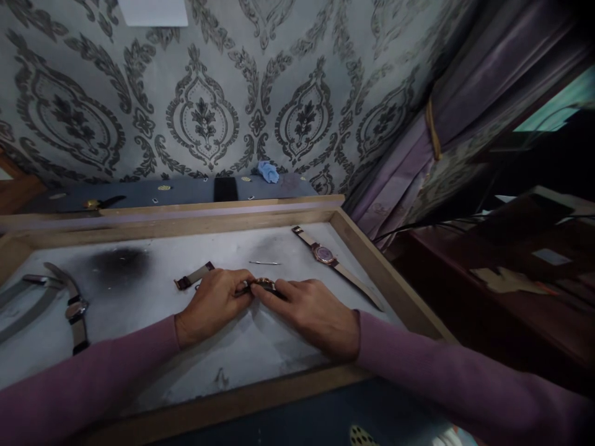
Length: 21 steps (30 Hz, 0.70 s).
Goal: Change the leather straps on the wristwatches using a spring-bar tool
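"Where is the gold-edged watch (263, 282)?"

"Between the two hands, just above the pale floor of the wooden tray (260, 218), near its middle. Fingers hide most of it."

"And the grip of the left hand (216, 296)?"

"Closed, thumb and fingers pinching the near-left end of it."

"The right hand (311, 313)?"

"Closed on it too; the thumb and fingertips hold its other side. The two hands nearly meet there."

"What lies around them?"

"A short dark strap (195, 277) with a gold buckle, just beyond the left hand; I can't tell whether they touch. A thin metal rod (265, 263) lies beyond the held piece. To the right, a brown-strapped watch (324, 253) is stretched out slantwise. Well to the left is a round-faced watch (76, 310), with a grey strap (28, 313) beside it."

"Behind the tray?"

"The dark blue tabletop (186, 194), carrying a crumpled blue cloth (268, 172) and a flat black object (225, 189)."
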Tool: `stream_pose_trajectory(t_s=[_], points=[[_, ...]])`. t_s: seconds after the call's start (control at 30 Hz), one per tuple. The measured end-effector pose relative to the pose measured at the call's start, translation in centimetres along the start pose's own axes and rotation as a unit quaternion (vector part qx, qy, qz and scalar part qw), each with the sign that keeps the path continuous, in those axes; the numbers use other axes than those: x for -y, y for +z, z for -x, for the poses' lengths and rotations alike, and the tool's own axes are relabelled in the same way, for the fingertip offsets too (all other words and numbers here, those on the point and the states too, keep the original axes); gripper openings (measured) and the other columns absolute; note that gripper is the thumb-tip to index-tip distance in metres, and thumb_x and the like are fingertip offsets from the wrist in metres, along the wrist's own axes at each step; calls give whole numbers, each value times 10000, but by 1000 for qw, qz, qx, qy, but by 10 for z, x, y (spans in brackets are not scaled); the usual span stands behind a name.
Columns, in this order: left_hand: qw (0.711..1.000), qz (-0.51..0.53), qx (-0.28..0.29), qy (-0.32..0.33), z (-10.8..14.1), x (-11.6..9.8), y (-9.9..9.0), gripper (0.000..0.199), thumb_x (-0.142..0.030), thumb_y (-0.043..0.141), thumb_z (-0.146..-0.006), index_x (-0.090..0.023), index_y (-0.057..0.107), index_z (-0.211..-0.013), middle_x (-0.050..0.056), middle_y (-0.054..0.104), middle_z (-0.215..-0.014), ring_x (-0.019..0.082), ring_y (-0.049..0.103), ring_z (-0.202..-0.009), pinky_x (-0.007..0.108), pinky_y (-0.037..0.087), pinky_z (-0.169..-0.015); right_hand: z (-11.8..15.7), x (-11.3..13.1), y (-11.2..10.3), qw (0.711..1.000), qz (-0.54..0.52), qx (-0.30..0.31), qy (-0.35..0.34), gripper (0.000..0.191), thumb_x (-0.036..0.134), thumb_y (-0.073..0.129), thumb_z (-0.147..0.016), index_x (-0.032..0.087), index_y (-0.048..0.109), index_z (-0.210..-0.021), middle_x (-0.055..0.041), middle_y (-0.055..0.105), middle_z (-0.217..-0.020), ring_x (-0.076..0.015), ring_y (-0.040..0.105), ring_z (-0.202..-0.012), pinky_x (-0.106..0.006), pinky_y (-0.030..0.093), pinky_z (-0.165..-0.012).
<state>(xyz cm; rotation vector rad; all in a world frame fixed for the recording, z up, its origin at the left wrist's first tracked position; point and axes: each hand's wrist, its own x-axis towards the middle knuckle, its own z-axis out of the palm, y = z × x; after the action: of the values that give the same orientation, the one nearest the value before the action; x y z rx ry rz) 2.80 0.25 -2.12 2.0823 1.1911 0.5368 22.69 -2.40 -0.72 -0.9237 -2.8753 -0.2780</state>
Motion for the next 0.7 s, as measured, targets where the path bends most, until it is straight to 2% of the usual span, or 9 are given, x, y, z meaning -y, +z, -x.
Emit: stream_pose_trajectory(t_s=[0.23,0.43,0.57,0.7], points=[[1000,-7,-1,-4,2,-3,0,215,-192,484,-736,-154,686,-796,-3,567,-563,127,464,-535,243,322,-527,0,0,1,999,-47,9,23,386,75,449,-895,118,496,-1276,-74,633,-841,-153,536,-618,-292,361,-508],[1000,12,3,-10,2,-1,1,224,-196,483,-734,-142,685,-816,7,591,-593,129,477,-548,244,336,-534,0,-2,1,995,-90,19,36,430,45,438,-875,135,505,-1291,-51,622,-798,-147,524,-614,-284,356,-522],[1000,18,2,-13,1,-1,2,229,-177,484,-718,-135,685,-820,-11,550,-562,121,448,-530,236,324,-519,-2,-3,0,995,-94,21,38,437,30,434,-864,134,521,-1279,-49,617,-789,-148,512,-598,-286,341,-508],[998,51,13,-21,-3,1,1,221,-180,500,-727,-149,691,-832,-5,605,-596,138,510,-573,228,363,-536,-1,-6,2,994,-99,19,37,439,38,419,-868,144,515,-1282,-37,603,-763,-145,499,-577,-278,342,-502]])
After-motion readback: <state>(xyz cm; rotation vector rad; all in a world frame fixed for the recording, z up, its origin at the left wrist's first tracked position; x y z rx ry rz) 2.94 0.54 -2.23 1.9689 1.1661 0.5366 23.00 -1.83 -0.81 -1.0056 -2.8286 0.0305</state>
